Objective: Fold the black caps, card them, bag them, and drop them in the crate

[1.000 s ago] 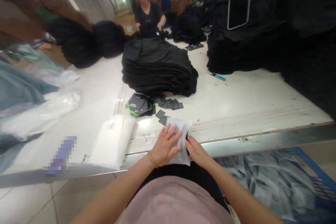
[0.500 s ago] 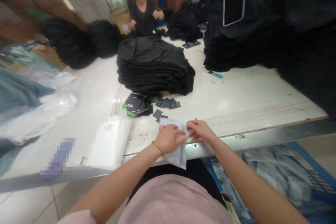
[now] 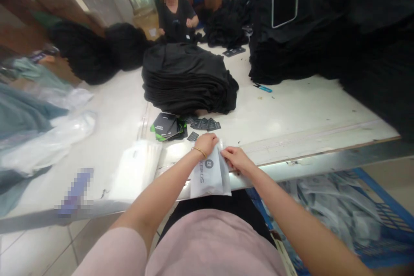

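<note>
A frosted plastic bag [image 3: 210, 177] with a round dark logo and lettering lies at the table's front edge, its lower part reaching over the rim. My left hand [image 3: 207, 143] has its fingers closed on the bag's upper end. At the bag's right edge, my right hand [image 3: 235, 158] pinches the plastic. Just beyond my left hand are small dark labels [image 3: 204, 123] in a fan and a single dark label [image 3: 193, 136]. Black cards with green corners [image 3: 166, 126] are stacked to their left.
A folded black garment stack [image 3: 189, 77] stands mid-table. White plastic bags [image 3: 136, 168] lie left, blue snips [image 3: 263, 88] right. A tablet [image 3: 285, 0] rests on black garments. A person [image 3: 177, 15] is across the table; a blue crate [image 3: 381, 207] holds bagged items below right.
My left hand has moved up to the bag's top end and closed, uncovering the logo. The bag is turned slightly and lies flatter. My right hand has shifted a little left.
</note>
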Action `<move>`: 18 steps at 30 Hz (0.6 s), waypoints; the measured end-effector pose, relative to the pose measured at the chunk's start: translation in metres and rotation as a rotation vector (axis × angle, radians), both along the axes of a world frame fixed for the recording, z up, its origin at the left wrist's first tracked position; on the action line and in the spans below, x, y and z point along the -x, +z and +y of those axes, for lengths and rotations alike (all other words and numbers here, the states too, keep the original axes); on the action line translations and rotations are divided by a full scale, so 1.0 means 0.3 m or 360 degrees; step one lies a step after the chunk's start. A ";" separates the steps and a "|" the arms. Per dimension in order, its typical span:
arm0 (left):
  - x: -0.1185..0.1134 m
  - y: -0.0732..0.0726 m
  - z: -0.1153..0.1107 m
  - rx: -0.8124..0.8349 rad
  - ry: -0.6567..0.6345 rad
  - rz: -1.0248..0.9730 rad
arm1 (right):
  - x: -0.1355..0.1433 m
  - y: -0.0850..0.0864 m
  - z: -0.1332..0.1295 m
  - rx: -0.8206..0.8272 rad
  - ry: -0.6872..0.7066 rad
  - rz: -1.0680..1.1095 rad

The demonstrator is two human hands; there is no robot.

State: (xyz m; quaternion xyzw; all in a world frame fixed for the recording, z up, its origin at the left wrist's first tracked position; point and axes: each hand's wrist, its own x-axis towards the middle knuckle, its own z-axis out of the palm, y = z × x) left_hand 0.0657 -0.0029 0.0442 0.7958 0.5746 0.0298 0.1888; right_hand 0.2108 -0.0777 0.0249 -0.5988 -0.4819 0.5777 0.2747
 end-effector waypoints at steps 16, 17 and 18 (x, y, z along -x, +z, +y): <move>-0.156 0.232 -0.184 -0.0617 -0.0369 -0.0827 | -0.608 0.220 -0.436 -0.0250 -0.1388 -0.0586; -0.105 0.206 -0.171 -0.0595 -0.0298 -0.0775 | -0.693 0.223 -0.494 -0.0236 -0.1538 -0.0798; -0.054 0.177 -0.160 -0.0573 -0.0228 -0.0716 | -0.770 0.212 -0.551 -0.0258 -0.1544 -0.1009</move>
